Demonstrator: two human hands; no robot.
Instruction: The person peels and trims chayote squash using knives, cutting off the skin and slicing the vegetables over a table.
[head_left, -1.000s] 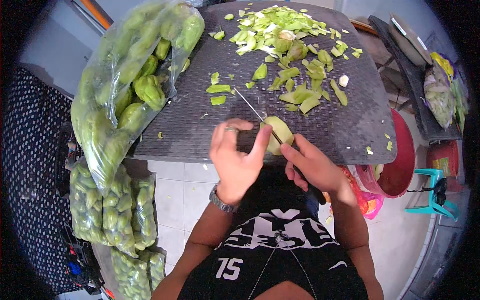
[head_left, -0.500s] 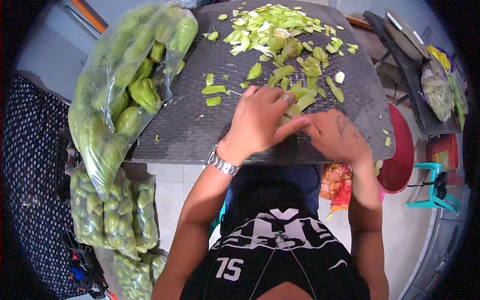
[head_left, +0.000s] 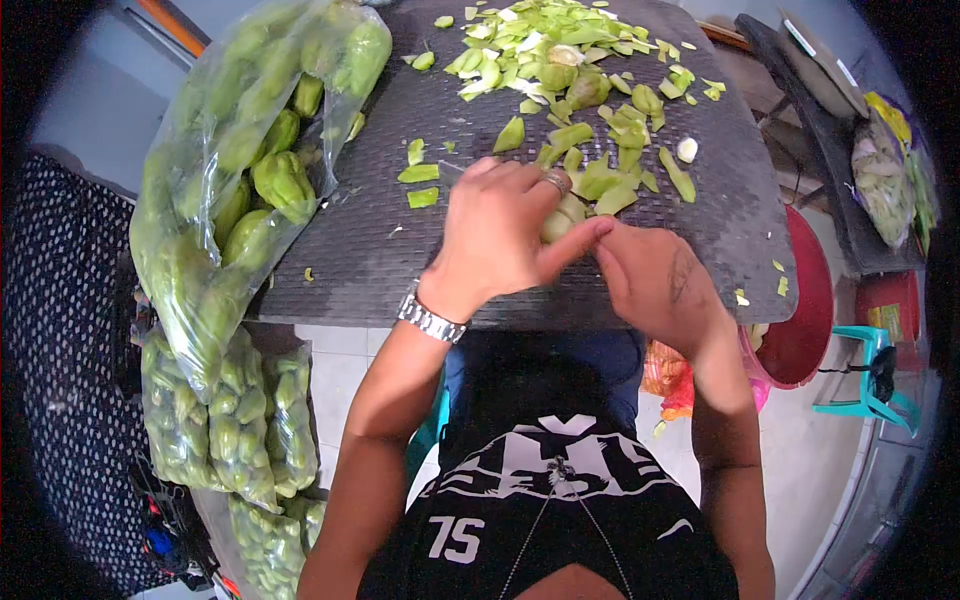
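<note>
Cupping noted: left hand (head_left: 500,225) curled over a pale green vegetable (head_left: 562,216), its grip wrapped on it, wearer's side of the peelings heap (head_left: 555,40). Vegetable lies between the hands, left nearer; long axis hidden. Right hand (head_left: 665,280) bunched against the left; what its grip closes on, cannot tell. Exposed patch looks smooth, probably peeled.

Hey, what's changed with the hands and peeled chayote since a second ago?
The left hand moved forward and rightward and now curls over the peeled chayote, hiding most of it and the thin blade. The right hand moved forward too, its grip hidden; the two now seem to touch. The bag of chayotes and heap of peelings stayed put.
</note>
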